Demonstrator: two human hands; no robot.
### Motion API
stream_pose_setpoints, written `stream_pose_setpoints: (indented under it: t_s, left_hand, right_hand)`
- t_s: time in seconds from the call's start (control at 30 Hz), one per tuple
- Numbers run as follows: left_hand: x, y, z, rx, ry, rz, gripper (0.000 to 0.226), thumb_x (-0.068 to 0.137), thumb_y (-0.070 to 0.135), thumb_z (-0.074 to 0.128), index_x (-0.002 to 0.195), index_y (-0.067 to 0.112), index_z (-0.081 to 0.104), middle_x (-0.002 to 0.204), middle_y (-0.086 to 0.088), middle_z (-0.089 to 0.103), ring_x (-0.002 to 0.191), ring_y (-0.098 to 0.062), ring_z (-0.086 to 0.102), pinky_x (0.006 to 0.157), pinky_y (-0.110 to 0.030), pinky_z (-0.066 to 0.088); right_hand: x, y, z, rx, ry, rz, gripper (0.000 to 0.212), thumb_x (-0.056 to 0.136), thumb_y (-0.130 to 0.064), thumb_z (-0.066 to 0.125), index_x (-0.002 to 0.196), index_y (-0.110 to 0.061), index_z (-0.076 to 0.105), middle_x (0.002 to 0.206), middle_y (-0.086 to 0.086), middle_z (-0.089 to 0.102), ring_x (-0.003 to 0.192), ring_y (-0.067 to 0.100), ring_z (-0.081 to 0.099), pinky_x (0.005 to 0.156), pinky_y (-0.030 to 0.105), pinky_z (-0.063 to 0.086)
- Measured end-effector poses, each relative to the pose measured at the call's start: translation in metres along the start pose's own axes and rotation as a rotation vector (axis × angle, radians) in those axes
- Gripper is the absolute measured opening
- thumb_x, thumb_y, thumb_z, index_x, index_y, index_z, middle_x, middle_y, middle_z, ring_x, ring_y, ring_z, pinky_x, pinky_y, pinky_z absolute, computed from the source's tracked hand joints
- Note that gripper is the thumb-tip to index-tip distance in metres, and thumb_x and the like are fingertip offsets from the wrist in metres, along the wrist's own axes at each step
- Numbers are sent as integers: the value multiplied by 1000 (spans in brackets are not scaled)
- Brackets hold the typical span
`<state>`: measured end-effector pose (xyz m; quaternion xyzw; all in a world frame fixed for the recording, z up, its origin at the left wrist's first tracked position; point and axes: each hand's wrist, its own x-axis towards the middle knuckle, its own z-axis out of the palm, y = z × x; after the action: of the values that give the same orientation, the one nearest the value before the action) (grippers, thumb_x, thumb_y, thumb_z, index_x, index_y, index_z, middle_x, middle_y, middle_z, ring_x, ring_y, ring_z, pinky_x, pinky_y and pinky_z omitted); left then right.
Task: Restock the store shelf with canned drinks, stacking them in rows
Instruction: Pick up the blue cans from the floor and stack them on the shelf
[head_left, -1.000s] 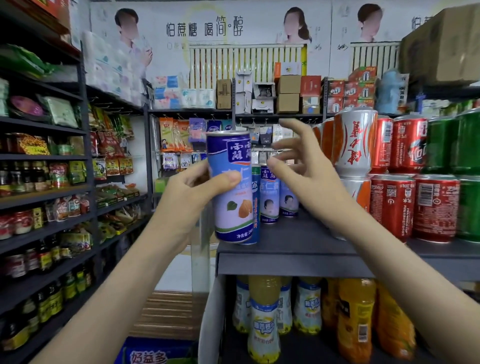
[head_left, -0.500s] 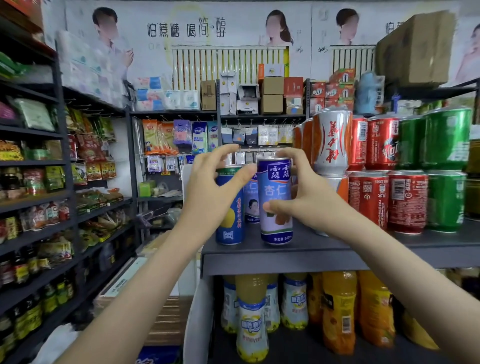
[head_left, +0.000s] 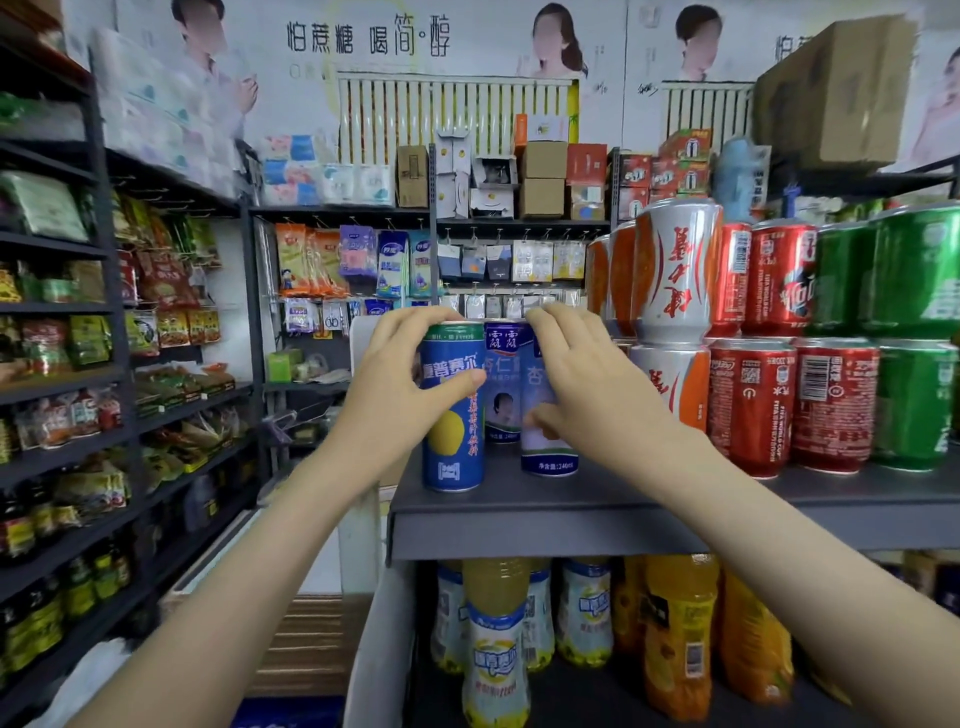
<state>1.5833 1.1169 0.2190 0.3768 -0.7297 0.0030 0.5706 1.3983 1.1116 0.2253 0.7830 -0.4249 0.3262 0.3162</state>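
At the front left corner of the dark grey metal shelf (head_left: 571, 530), the left hand (head_left: 400, 395) wraps round a tall blue lemon-printed metal can (head_left: 452, 457), while the right hand (head_left: 587, 384) clasps a slim white-and-blue metal can (head_left: 548, 457) just beside it. Both stand upright on the shelf, with a matching can (head_left: 501, 379) behind them. It looks like the squaring-up step. Next, I'd guess, both want nudging back flush and straight before the fingers let go.

Both arms reach forward; left hand (head_left: 397, 397) grips the blue can (head_left: 453, 457), right hand (head_left: 592, 389) the pale can (head_left: 548, 457).
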Motion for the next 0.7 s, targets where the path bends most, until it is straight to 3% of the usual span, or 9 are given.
stream_pose_setpoints:
  t_s: [0.07,0.13,0.33,0.4,0.53,0.6,0.7]
  left_hand:
    - [1,-2,-2,-35,-35,5,45,80,18,73,118,27,50,117,9,41,92,30,41,72,4,38]
    - [2,-4,-4,-44,-51,11,46,80,20,73,116,31,48,118,10,41,93,29,42,72,3,40]
    - [1,-7,-8,97,-65,57,51,81,28,72,126,30,47,120,14,39,97,15,40,78,9,25]
    - [1,-7,-10,144,-81,93,58,80,31,72,131,26,45,122,14,37,104,11,34,80,10,21]
    - [0,-9,-11,164,-142,113,69,78,34,73,136,30,37,127,17,33,111,10,31,89,-3,25]
    - [-1,-10,-10,152,-143,118,70,78,34,73,137,31,35,128,17,33,113,9,31,90,-6,25]
    - [-3,-12,-9,129,-141,125,69,79,34,72,137,32,34,128,17,32,113,11,31,91,-6,25]
  right_hand:
    - [4,3,4,-99,24,5,81,40,-14,88,111,8,55,101,22,59,91,39,56,78,44,50]
    - [10,4,7,-162,-6,25,77,39,-17,89,105,7,57,95,21,59,85,38,55,71,43,49]
    - [22,11,20,-306,-119,52,76,42,-14,89,106,5,53,100,20,58,90,36,55,74,41,48]
    - [25,15,26,-326,-152,59,80,46,-10,86,115,6,49,106,21,56,96,35,54,82,40,47]
    - [25,19,36,-404,-198,40,90,73,-11,68,142,9,15,141,25,30,133,40,27,116,41,18]
    - [24,17,37,-477,-226,41,91,81,-13,62,144,11,1,149,27,16,140,42,13,117,43,3]
    - [26,16,39,-496,-232,44,85,90,-11,51,142,13,-11,154,27,0,143,42,-1,116,43,-7]
